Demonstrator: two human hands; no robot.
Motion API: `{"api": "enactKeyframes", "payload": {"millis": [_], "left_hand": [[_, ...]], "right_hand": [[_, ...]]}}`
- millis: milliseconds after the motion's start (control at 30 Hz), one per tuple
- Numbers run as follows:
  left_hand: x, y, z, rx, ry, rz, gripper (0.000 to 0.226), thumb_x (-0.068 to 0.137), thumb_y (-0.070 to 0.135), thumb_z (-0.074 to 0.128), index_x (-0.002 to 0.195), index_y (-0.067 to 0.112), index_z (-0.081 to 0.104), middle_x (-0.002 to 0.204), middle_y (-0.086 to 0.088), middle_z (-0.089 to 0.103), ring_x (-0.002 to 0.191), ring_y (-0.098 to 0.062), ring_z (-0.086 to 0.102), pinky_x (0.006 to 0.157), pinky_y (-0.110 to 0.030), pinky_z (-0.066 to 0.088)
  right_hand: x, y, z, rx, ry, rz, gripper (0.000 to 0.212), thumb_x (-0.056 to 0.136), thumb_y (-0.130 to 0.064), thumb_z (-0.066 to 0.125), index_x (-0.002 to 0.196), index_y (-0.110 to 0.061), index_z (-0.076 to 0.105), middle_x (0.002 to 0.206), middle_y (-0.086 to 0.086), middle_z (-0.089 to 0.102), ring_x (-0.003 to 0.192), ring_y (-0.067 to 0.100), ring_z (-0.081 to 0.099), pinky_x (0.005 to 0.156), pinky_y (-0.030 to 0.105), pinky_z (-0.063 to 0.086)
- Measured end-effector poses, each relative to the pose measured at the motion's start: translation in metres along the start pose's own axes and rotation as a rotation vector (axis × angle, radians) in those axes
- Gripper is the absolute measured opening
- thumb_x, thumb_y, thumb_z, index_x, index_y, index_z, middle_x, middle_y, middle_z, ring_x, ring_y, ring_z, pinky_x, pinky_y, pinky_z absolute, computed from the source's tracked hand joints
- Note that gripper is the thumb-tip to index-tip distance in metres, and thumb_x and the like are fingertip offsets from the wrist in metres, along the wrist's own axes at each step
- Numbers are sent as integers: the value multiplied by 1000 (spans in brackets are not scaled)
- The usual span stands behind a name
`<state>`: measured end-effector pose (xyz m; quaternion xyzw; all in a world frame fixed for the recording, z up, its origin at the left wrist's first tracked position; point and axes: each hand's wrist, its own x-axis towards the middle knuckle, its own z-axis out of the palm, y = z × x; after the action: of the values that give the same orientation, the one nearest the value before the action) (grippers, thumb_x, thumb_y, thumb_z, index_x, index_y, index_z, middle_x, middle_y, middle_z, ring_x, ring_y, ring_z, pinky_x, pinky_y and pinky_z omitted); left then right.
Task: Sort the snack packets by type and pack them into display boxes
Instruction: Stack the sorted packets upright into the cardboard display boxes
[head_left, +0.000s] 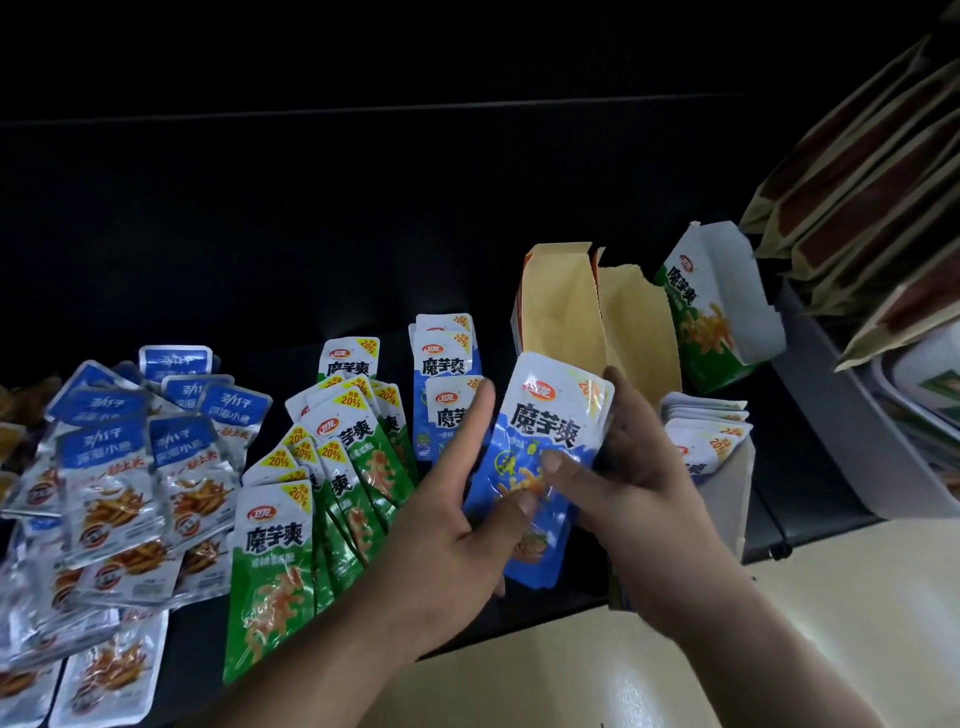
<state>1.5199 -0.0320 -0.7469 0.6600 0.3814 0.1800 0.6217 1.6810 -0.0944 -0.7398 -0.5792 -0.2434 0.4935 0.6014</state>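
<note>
Silver-and-blue fish packets (114, 467) lie heaped at the far left of the dark worktop (311, 234), overlapping at all angles. Just right of them, green packets (332, 467) spread in a loose fan, with white tops and yellow 20% tags at the corners. Behind the fan's right end, a few loose blue packets (441, 374) lie stacked flat, partly hidden by the left hand (441, 540).

That hand's grip is closed on the held stack (550, 415) of blue packets. The thumb presses the lower front, the index finger is straight and raised beside the stack's left edge, and the other fingers are hidden behind. The held stack stands upright in the air at centre, above the worktop's near edge, several packets deep judging by the edges at its top right corner.

The right hand (639, 467) grasps the same stack from the other side, thumb on the front and fingertips curled over the upper right edge.

Behind the stack an opened orange box (561, 306) shows its pale lining, flaps up. Right of it stands a green display box (711, 306), tilted, with its top open. Just beside the right hand, a white display box (727, 499) holds boxed packets (706, 421) standing on edge in a row. At the far right, brown bags (872, 182) lean together over a grey tray (841, 426).
</note>
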Motion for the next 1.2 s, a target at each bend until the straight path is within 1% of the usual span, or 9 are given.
{"api": "enactKeyframes", "payload": {"millis": [133, 200, 267, 400, 533, 667, 800, 967, 1200], "left_hand": [[-1, -4, 11, -68, -18, -25, 86, 107, 22, 53, 146, 68, -9, 129, 39, 61, 98, 12, 67, 79, -13, 54], [-1, 0, 15, 29, -71, -11, 89, 108, 29, 51, 147, 69, -17, 156, 40, 33, 127, 20, 48, 105, -22, 49], [0, 4, 15, 173, -88, 18, 89, 107, 35, 49, 146, 67, -24, 162, 41, 13, 128, 30, 35, 114, -27, 43], [2, 7, 14, 91, -115, 45, 76, 107, 43, 44, 149, 70, -14, 162, 40, 18, 144, 17, 28, 122, -33, 34], [7, 15, 21, 2, -68, 88, 74, 108, 17, 53, 161, 49, 14, 146, 25, 56, 133, 3, 54, 111, -30, 48], [13, 32, 38, 40, -104, 138, 44, 108, 14, 52, 144, 38, 50, 131, 19, 68, 125, -2, 63, 105, -35, 54], [26, 41, 66, 160, -148, 190, 43, 109, 24, 49, 147, 42, 46, 135, 19, 65, 127, -7, 61, 106, -43, 51], [40, 40, 86, 216, -130, 217, 41, 104, 22, 60, 139, 42, 55, 125, 26, 66, 114, 3, 64, 95, -27, 55], [50, 4, 103, 389, -11, 103, 80, 85, 23, 82, 145, 56, 40, 121, 32, 48, 99, 10, 57, 72, -6, 45]], "right_hand": [[-4, 10, 11, -28, 34, 57, 82, 102, -2, 60, 157, -49, 22, 134, 6, 67, 106, 24, 71, 82, 49, 61], [-2, 11, 11, -91, 38, 48, 84, 99, -11, 64, 156, -53, 18, 140, 2, 64, 112, 27, 70, 90, 58, 59], [-2, 9, 8, -128, 26, 53, 85, 98, -16, 64, 155, -57, 16, 140, -2, 63, 114, 35, 69, 92, 63, 57], [-9, -6, -1, -74, -78, 0, 74, 104, 5, 48, 156, -44, 27, 132, 0, 70, 118, 31, 69, 93, 58, 58], [-16, -26, -21, -89, -62, -93, 70, 97, 15, 53, 154, -24, 38, 131, 9, 70, 121, 34, 67, 98, 53, 57], [-20, -53, -60, -316, -57, -114, 43, 93, -2, 73, 133, -12, 60, 118, 10, 76, 109, 34, 73, 91, 59, 59], [-24, -63, -88, -604, 47, -121, 42, 87, -34, 74, 126, -31, 59, 117, -3, 75, 106, 20, 73, 87, 51, 61], [-31, -55, -111, -352, 107, -107, 39, 92, 0, 74, 124, -20, 63, 112, 2, 78, 103, 25, 76, 88, 54, 61], [-32, -14, -124, -280, 276, -171, 38, 91, 3, 73, 123, -14, 62, 116, 2, 77, 111, 23, 73, 95, 57, 57]]}}
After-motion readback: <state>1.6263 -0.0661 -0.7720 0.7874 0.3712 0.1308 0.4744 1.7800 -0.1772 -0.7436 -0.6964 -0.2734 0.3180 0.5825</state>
